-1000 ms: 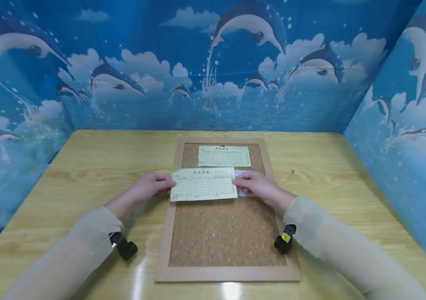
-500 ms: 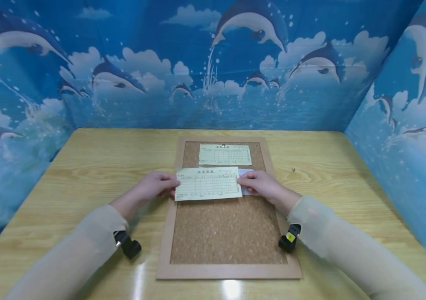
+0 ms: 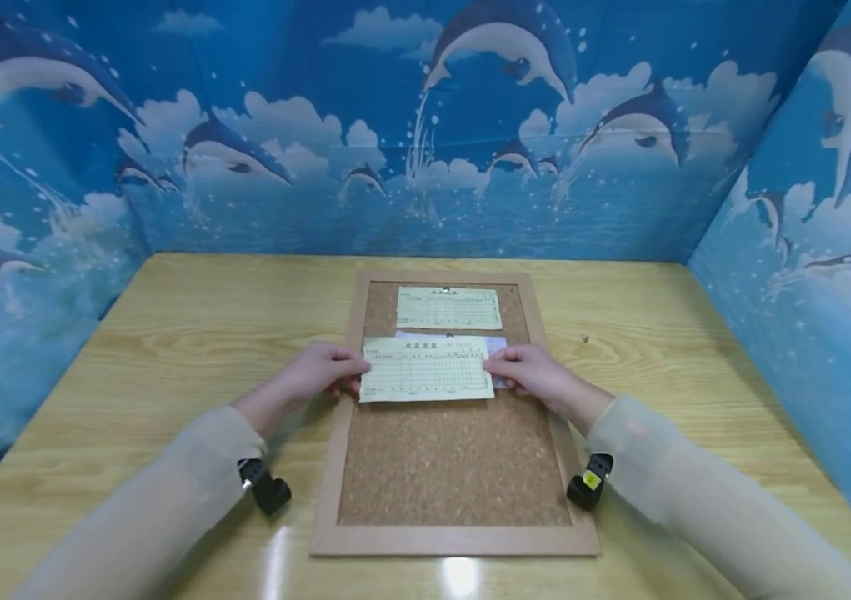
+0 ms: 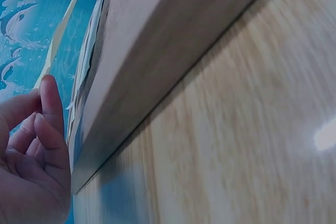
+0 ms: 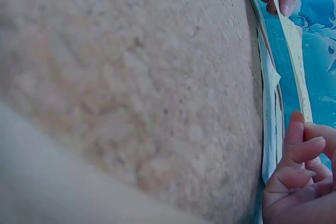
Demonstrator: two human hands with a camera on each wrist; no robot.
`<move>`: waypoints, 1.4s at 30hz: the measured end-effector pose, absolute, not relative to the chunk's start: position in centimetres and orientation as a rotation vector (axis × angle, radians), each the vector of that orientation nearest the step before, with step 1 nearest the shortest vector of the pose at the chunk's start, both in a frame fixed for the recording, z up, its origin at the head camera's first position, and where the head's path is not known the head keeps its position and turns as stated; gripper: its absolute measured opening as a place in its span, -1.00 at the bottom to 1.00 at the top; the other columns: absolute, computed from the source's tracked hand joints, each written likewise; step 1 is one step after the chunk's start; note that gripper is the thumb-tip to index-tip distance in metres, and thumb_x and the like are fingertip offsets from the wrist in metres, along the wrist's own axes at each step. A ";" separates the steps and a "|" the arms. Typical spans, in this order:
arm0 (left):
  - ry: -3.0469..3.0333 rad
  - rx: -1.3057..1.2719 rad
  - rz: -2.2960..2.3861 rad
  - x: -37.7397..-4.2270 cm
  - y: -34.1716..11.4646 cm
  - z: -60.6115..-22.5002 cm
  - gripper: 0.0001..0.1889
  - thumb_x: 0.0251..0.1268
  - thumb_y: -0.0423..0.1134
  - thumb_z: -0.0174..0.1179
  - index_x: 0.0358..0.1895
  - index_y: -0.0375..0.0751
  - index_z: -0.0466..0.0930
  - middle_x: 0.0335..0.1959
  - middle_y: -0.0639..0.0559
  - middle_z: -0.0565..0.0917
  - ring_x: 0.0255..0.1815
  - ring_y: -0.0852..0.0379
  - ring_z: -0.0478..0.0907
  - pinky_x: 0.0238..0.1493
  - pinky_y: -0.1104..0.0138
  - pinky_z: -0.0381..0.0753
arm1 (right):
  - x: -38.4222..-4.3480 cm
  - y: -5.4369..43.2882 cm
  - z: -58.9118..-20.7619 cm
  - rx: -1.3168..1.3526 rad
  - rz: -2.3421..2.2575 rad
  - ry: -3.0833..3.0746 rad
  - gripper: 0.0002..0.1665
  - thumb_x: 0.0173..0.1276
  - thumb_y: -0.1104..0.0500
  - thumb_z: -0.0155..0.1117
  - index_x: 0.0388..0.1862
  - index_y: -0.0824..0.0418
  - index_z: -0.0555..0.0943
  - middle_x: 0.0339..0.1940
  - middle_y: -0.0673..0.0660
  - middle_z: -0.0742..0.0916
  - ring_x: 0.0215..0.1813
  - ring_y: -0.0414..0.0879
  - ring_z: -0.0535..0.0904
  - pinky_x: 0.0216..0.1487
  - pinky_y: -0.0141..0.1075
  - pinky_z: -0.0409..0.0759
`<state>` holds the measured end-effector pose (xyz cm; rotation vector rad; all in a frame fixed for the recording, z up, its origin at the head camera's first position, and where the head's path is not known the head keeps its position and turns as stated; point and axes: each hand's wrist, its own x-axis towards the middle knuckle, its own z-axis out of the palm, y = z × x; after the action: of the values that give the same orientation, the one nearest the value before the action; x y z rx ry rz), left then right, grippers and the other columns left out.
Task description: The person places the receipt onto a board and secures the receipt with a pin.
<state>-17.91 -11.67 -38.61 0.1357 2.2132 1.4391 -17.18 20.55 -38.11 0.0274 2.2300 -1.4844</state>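
A pale green printed form slip is stretched between my two hands, lifted above the framed cork board. My left hand pinches its left edge between thumb and fingers, and my right hand pinches the right edge. In the right wrist view the slip stands apart from the board's face. Behind it, a bluish-purple sheet shows only along its top and right side. Higher on the board lies another pale green form slip, with a small dark pin at its top edge.
The board lies flat on a wood-grain table, its raised wooden frame facing me. Dolphin-printed blue curtains enclose the back and sides. A small dark speck is on the table right of the board.
Both hands have shifted right with the slip, bringing it more squarely over the board. More of the bluish-purple sheet's top edge now shows.
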 end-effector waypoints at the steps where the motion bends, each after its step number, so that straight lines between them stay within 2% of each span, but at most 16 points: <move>1: 2.208 0.138 1.445 -17.9 -11.6 -38.6 -0.75 0.31 -0.20 0.14 -0.22 -0.38 0.62 -0.59 0.05 0.65 -0.53 0.23 0.54 -0.48 0.37 0.47 | -17.2 20.6 -38.1 0.029 -1.483 2.233 -0.69 0.35 0.16 0.17 -0.13 0.41 0.58 -0.64 -0.03 0.44 -0.55 -0.25 0.29 -0.55 -0.44 0.26; 10: 2.190 0.112 1.456 -17.8 -10.9 -38.5 -0.75 0.30 -0.22 0.14 -0.17 -0.38 0.62 -0.57 0.02 0.66 -0.53 0.21 0.55 -0.47 0.37 0.49 | -16.9 21.4 -37.9 0.020 -1.479 2.239 -0.67 0.35 0.16 0.17 -0.08 0.42 0.58 -0.64 -0.03 0.44 -0.55 -0.24 0.29 -0.54 -0.43 0.26; 17: 2.171 0.087 1.462 -17.7 -10.5 -38.7 -0.75 0.29 -0.22 0.15 -0.14 -0.36 0.62 -0.54 0.00 0.67 -0.48 0.19 0.59 -0.45 0.36 0.50 | -17.0 21.8 -37.8 -0.007 -1.498 2.231 -0.69 0.34 0.16 0.19 -0.15 0.42 0.57 -0.65 -0.02 0.44 -0.58 -0.24 0.28 -0.55 -0.43 0.25; 23: 2.197 0.079 1.421 -17.6 -10.3 -38.5 -0.73 0.26 -0.20 0.19 -0.10 -0.32 0.63 -0.49 0.01 0.69 -0.45 0.19 0.60 -0.43 0.36 0.49 | -16.4 22.1 -37.3 -0.069 -1.488 2.247 -0.71 0.34 0.07 0.20 -0.28 0.32 0.61 -0.67 -0.02 0.45 -0.59 -0.23 0.28 -0.54 -0.42 0.26; 34: 2.238 0.162 1.385 -17.1 -10.0 -38.5 -0.70 0.23 -0.24 0.22 -0.05 -0.37 0.60 -0.48 0.01 0.68 -0.47 0.20 0.57 -0.47 0.36 0.48 | -16.0 22.5 -37.9 -0.016 -1.354 2.338 -0.73 0.35 0.10 0.18 -0.29 0.33 0.61 -0.68 0.00 0.44 -0.57 -0.17 0.28 -0.52 -0.37 0.28; 42: 2.249 0.168 1.371 -16.6 -9.6 -38.5 -0.69 0.19 -0.26 0.24 -0.04 -0.37 0.53 -0.45 0.00 0.69 -0.47 0.17 0.62 -0.47 0.36 0.48 | -15.6 22.6 -37.9 -0.017 -1.325 2.338 -0.74 0.34 0.10 0.19 -0.31 0.31 0.62 -0.68 0.00 0.44 -0.58 -0.18 0.28 -0.53 -0.38 0.28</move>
<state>-16.65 -9.57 -38.48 0.1675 2.2485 1.3706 -15.58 22.64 -37.88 -0.0170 2.3382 -1.3248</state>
